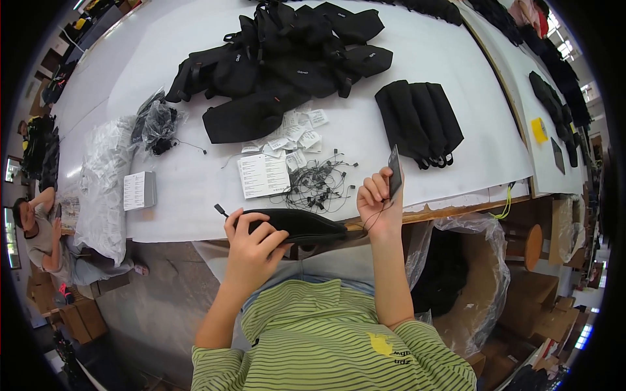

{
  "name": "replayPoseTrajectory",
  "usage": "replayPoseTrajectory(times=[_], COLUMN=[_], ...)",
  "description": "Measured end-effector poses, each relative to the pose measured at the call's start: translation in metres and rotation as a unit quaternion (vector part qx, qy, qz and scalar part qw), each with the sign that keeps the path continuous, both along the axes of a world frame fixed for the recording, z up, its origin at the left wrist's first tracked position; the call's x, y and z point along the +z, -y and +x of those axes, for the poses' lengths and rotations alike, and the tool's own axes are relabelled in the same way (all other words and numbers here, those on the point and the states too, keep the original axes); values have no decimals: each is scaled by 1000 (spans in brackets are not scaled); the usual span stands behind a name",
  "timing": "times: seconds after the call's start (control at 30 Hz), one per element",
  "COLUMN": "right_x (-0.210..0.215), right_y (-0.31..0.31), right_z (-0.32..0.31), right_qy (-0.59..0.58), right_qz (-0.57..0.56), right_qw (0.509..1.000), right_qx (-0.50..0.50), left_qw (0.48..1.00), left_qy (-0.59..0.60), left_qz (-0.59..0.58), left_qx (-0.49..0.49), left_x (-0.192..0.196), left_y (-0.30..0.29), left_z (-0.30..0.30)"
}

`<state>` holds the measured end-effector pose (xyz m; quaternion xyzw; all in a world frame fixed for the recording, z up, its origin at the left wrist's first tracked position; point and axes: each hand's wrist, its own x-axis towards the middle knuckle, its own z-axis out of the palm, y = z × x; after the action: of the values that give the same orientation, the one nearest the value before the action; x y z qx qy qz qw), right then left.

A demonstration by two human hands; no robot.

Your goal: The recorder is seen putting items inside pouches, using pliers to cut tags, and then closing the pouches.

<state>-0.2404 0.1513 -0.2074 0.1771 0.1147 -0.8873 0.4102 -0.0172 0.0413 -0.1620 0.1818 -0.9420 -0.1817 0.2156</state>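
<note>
At the table's near edge, my left hand has its fingers closed on a small black fabric bag. A little black string fastener sticks out beside those fingers. My right hand, raised to the right of the bag, pinches a dark hang tag seen nearly edge-on. From this hand a thin black string hangs toward the bag; its exact path is hard to follow. Just beyond the bag lie a tangle of black tag strings and a stack of white printed cards.
A large heap of black bags covers the table's far middle. Several black bags lie in a row at right. Clear plastic packs and a card stack are at left. A plastic-lined box stands below right. Another person sits far left.
</note>
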Motion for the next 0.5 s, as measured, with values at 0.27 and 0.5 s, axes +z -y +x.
replayPoseTrajectory(times=[0.27,0.5], right_x=[29,70], right_y=[17,5], right_z=[5,47], right_qy=[-260,-756], right_qz=[339,389], right_qw=[884,467], right_qx=[-190,243], left_qw=[1000,993], left_qy=[7,-6], left_qz=[15,86], left_qx=[9,-75], left_x=[3,16], left_y=[3,3], left_z=[4,-11])
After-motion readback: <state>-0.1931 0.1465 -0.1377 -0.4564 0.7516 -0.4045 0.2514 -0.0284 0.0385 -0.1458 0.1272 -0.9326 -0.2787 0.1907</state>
